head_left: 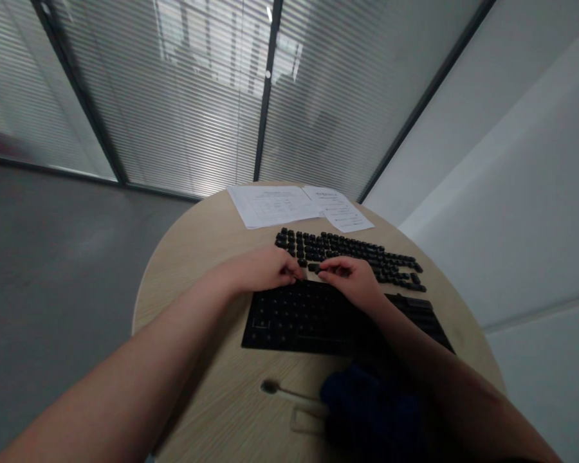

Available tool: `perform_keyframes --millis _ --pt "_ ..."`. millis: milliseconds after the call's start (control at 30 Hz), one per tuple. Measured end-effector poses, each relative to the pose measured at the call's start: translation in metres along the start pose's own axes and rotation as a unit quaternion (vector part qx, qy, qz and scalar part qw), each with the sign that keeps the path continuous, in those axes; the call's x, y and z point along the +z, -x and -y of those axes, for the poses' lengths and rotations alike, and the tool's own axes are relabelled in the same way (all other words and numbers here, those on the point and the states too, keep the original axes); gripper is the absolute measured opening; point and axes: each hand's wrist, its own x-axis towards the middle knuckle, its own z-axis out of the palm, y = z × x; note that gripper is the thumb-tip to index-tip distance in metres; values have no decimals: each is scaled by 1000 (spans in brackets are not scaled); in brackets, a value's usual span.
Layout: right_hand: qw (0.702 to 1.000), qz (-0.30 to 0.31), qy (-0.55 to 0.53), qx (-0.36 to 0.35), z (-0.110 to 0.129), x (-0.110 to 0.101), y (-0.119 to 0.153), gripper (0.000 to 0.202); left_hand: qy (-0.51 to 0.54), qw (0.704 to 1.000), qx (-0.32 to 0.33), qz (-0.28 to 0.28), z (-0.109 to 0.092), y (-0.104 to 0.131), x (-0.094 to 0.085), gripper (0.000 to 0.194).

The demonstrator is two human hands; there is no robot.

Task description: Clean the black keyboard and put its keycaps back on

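Observation:
A black keyboard base (289, 315), its key positions bare of caps in the visible left part, lies across the table in front of me. Beyond it, loose black keycaps (338, 247) are laid out in rows. My left hand (273, 269) is closed at the base's far edge, fingers curled down; whatever is between the fingertips is hidden. My right hand (351, 278) reaches over the base, thumb and forefinger pinched at a dark keycap (313, 267) at the near edge of the rows. My right forearm covers part of the base.
Printed sheets (280, 204) lie at the far side of the round wooden table (193, 257). Nearer me are a small brush (270, 386), a thin pale loop-shaped item (306, 421) and a dark blue cloth (367, 399). Glass partitions with blinds and a white wall stand beyond.

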Motion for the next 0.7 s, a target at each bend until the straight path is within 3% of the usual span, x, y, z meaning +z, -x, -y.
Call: perform_keyframes --millis 133,433,700 --pt "999 39 -15 14 -8 10 5 16 -3 1000 -13 1 -4 1 0 29" --pt "997 66 4 -45 -5 11 4 12 -4 998 -41 -47 -6 5 -9 24" --pt "986 57 51 -151 -8 18 5 8 1 997 -56 -59 -6 6 -8 26"
